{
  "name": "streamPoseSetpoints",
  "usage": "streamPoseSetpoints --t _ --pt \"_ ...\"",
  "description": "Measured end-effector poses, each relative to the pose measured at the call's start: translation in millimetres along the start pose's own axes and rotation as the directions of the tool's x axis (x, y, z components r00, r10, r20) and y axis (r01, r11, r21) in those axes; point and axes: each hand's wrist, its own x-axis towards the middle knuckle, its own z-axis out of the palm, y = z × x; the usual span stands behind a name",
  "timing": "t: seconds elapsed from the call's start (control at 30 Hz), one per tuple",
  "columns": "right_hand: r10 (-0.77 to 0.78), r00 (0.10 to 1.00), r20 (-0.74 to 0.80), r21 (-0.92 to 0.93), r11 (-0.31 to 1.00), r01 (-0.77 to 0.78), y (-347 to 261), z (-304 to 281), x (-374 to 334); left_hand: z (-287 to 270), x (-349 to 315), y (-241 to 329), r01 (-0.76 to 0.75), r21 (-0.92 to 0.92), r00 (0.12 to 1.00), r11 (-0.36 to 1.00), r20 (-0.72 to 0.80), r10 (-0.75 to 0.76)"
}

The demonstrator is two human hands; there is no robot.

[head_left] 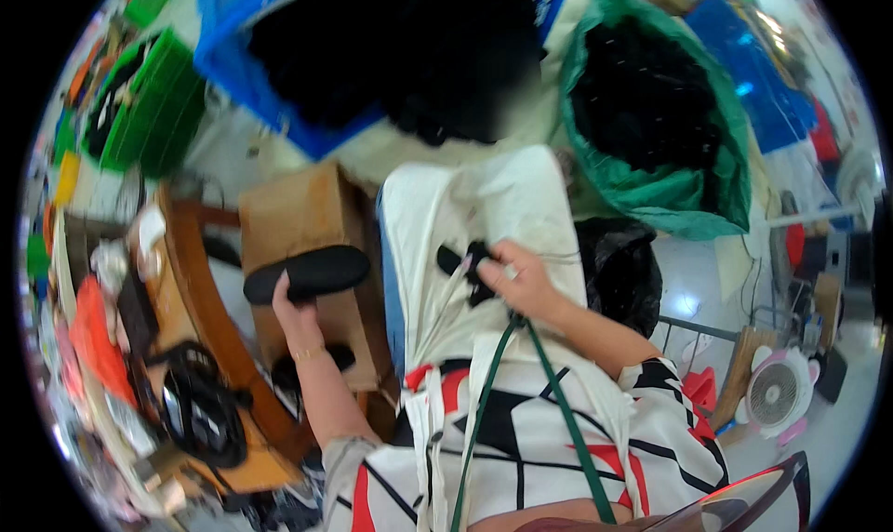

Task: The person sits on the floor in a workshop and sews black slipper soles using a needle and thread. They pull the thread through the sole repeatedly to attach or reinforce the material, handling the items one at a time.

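My left hand (296,301) is closed on one end of a long, rounded black object (332,266), shaped like a shoe sole or a slim case; I cannot tell which. It is held out to the left, above a cardboard box (293,206). Over my lap, my right hand (521,279) pinches a small black piece (480,290) with loose ends, perhaps cloth; its exact kind is unclear. A white apron (502,197) spreads across my thighs beneath that hand. Dark green straps (558,402) hang down in front of my chest.
Ahead stands a blue crate (219,44) heaped with black items. A green sack (730,183) full of black pieces is at front right, beside a black plastic bag (619,276). Left are a green crate (167,113) and wooden furniture (200,299); a fan (774,394) stands right.
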Motion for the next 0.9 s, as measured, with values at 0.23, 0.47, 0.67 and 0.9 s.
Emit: streamPoseSetpoints --t 0.23,0.47,0.67,0.9 --pt "-0.628 0.755 -0.186 -0.199 0.777 0.597 -18.2 0.1 8.1 129.7 -74.4 -15.4 0.016 -0.007 0.972 1.0 0.235 -0.014" --pt "-0.719 0.634 -0.285 -0.253 0.694 0.674 -25.4 -13.0 -10.3 192.8 -149.5 -51.4 0.244 0.077 0.912 0.967 0.321 -0.256" --pt "-0.777 0.531 -0.337 -0.273 0.621 0.735 -34.3 -26.8 -25.3 187.1 -173.4 -94.1 0.356 0.165 0.846 0.92 0.361 -0.392" --pt "-0.814 0.482 -0.324 -0.413 0.58 0.702 -29.3 -35.1 -33.4 186.1 -213.0 -110.8 0.455 0.222 0.813 0.862 0.293 -0.504"
